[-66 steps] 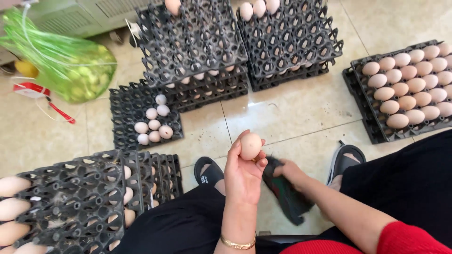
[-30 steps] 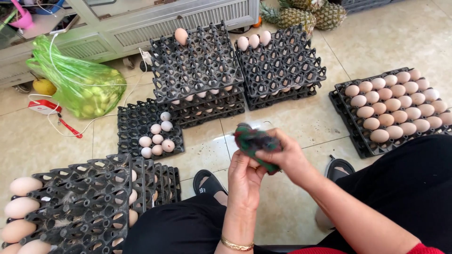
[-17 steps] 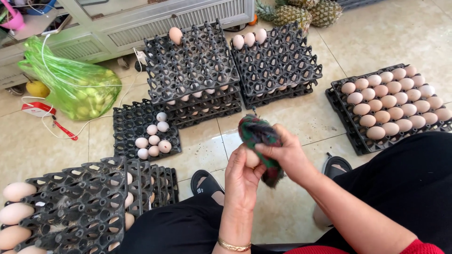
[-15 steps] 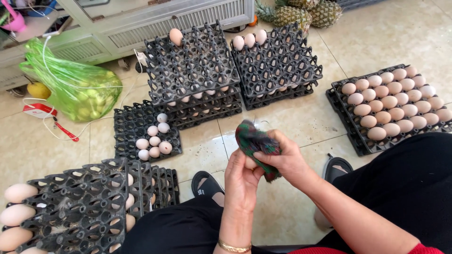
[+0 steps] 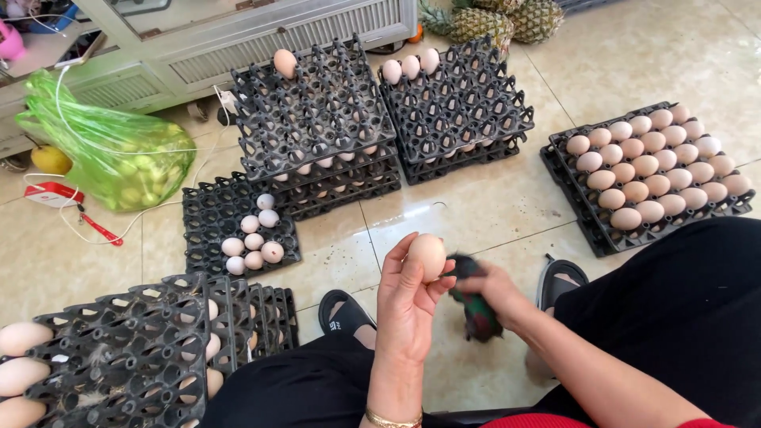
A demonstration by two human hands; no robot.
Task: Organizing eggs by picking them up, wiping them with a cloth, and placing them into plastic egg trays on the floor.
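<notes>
My left hand [image 5: 406,305] holds a pale brown egg [image 5: 427,256] up by the fingertips, over the tiled floor. Just right of it, my right hand [image 5: 493,295] grips a dark green and red cloth [image 5: 478,311], lowered a little below the egg and blurred. A black tray filled with brown eggs [image 5: 650,178] lies on the floor at the right. A small black tray [image 5: 235,226] with several whitish eggs sits to the left of the egg in my hand.
Two stacks of black egg trays [image 5: 313,119] [image 5: 456,103] stand ahead, each with one to three eggs on top. More trays [image 5: 119,357] with eggs lie at the lower left. A green plastic bag [image 5: 111,158] and pineapples [image 5: 495,20] sit further off. My sandalled feet rest on the floor.
The cloth, which my right hand held wrapped around the egg, has come off and dropped to the right. The egg now stands bare in my left fingertips.
</notes>
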